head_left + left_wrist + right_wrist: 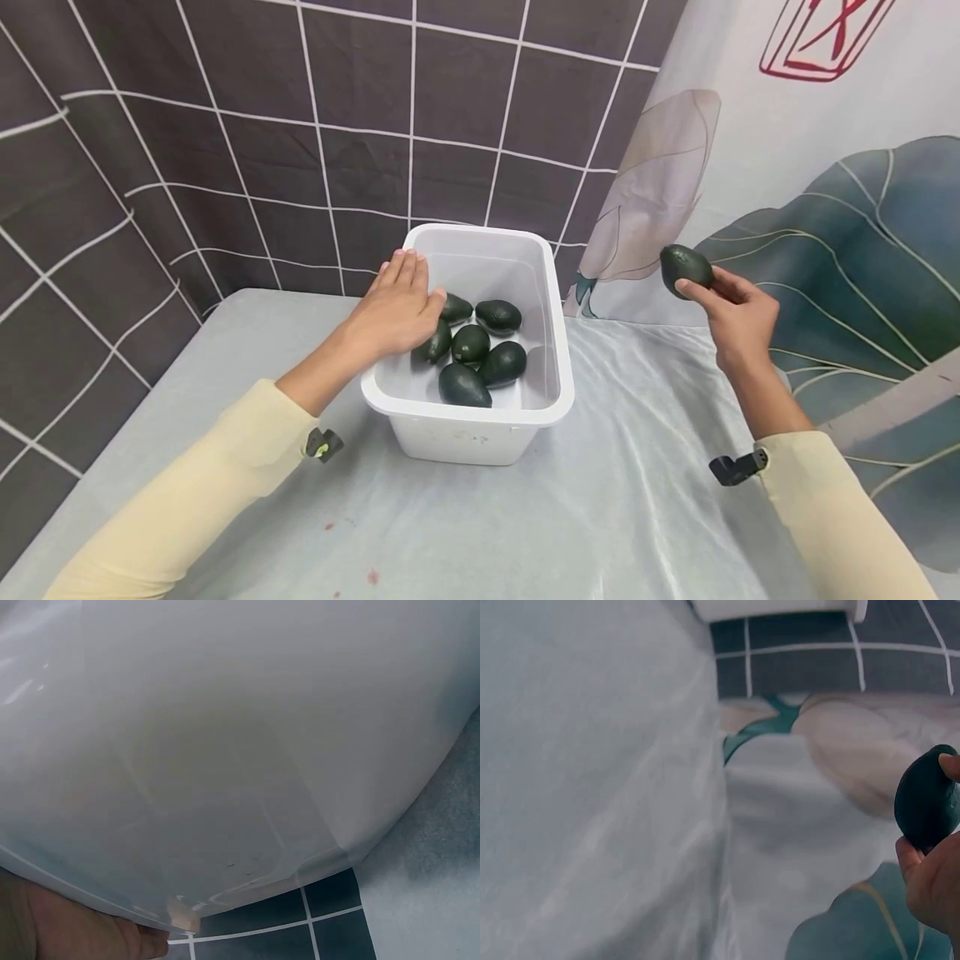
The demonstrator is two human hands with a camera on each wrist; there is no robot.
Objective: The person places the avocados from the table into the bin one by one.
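In the head view my right hand point(738, 312) pinches a dark green avocado point(686, 268) between thumb and fingers, raised right of a white plastic tub point(468, 423). The right wrist view also shows this avocado point(926, 801) held at its ends. My left hand point(401, 308) rests on the tub's left rim, fingers straight and side by side. Several more avocados point(465, 385) lie inside the tub, some partly covered by the left hand. The left wrist view is mostly filled by the tub's outer wall point(225, 765), with my left hand point(90, 926) along the rim.
A pale grey-blue cloth point(480, 525) covers the table under the tub. Behind stands a dark curtain point(360, 167) with a white grid. To the right hangs a white curtain point(757, 158) with large leaf prints. Small dark devices point(737, 468) sit at both wrists.
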